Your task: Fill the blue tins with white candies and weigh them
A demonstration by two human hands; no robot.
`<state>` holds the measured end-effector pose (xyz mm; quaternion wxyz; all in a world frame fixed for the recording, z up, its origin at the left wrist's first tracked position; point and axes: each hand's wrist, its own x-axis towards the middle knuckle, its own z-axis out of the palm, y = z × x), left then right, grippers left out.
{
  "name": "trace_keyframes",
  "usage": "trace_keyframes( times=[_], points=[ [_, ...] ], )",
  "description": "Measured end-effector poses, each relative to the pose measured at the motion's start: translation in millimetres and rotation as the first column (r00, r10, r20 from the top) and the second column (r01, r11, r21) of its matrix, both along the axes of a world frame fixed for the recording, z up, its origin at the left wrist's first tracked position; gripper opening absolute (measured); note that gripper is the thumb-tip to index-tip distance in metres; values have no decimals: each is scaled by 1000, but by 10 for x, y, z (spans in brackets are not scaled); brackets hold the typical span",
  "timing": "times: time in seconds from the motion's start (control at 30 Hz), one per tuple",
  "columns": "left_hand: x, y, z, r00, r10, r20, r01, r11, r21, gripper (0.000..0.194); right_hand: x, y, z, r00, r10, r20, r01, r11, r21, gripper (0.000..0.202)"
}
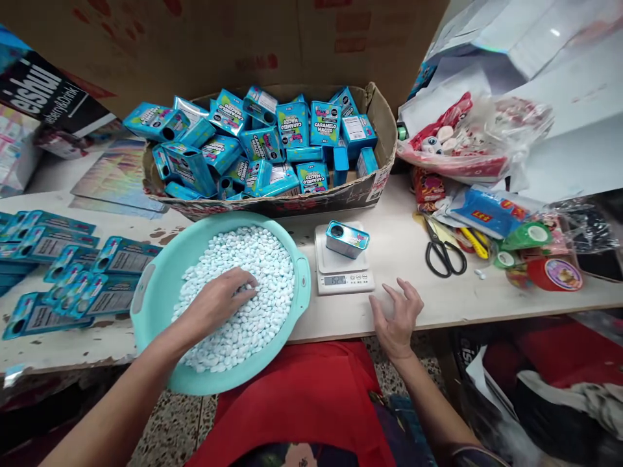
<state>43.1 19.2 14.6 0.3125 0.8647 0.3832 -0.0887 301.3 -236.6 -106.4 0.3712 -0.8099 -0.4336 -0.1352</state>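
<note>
My left hand (226, 295) reaches into a turquoise plastic basin (153, 311) full of small pale blue and white candies (263, 266). Its fingers are bent together around candies at the surface, with the fingertips partly hidden. A white digital scale (345, 283) stands just right of the basin, its display lit. On its platform lies a blue tin (347, 240) tilted toward me, with a dark round opening on its end. My right hand (398, 318) hovers by the table edge, right of the scale, fingers spread and holding nothing.
Behind the basin, a cut-down cardboard box (311, 202) holds many blue tins. More tins (111, 279) stand in rows at the left. Black-handled scissors (444, 254), tape rolls (538, 233) and a plastic bag (467, 152) of red and white items lie at the right.
</note>
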Motion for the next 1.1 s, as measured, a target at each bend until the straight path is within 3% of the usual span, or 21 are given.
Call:
trace_keyframes(
  times=[0.07,0.13,0.23,0.3,0.37,0.43,0.5,0.57,0.63,0.7,0.77,0.8,0.83,0.9,1.0,1.03,1.1],
  points=[
    [-39,14,36,999,53,10,-52,995,-81,28,11,15,-26,1000,11,13,-11,1000,-3,38],
    [-99,54,81,982,178,60,-162,965,-205,28,15,19,-38,1000,10,23,-10,1000,-3,37],
    [-218,113,85,849,500,170,-392,813,-431,34,10,19,-43,1000,-1,31,1,1000,-6,37],
    [-269,131,58,756,628,184,-476,720,-504,39,6,23,-44,999,1,38,0,1000,-10,36],
    [-271,137,47,784,602,150,-501,757,-419,41,4,27,-48,999,6,41,-5,1000,-14,35],
    [-228,141,73,865,489,110,-462,863,-201,39,4,26,-59,999,14,32,-13,1000,-17,35],
    [-169,152,121,913,397,94,-396,918,-23,35,2,20,-74,1000,21,19,-21,1000,-14,36],
    [-122,169,153,919,380,103,-376,925,-57,34,-3,15,-88,1000,25,9,-24,1000,-11,37],
    [-99,189,143,882,455,125,-404,864,-302,34,-10,15,-93,1000,21,9,-21,1000,-8,36],
    [-79,208,108,792,593,146,-432,714,-551,35,-16,20,-90,1000,20,14,-19,1000,-10,36],
    [-19,222,98,701,691,174,-436,609,-662,38,-19,28,-83,999,24,26,-23,1000,-12,37],
    [42,226,118,685,702,197,-431,607,-667,39,-20,31,-81,999,24,34,-24,1000,-14,37],
    [128,228,158,695,682,226,-416,639,-647,40,-20,34,-80,999,24,42,-24,1000,-13,38],
    [378,221,290,791,548,273,-343,766,-544,38,-21,36,-85,998,19,52,-18,1000,-11,39],
    [884,190,516,943,179,279,-102,957,-270,30,-26,38,-102,999,15,51,-15,1000,-5,41],
    [1058,174,570,959,44,279,4,985,-170,29,-28,40,-108,999,17,48,-17,1000,-1,41],
    [1371,139,617,944,-181,277,183,983,17,28,-30,43,-118,999,16,40,-17,1000,11,41]
  ],
)
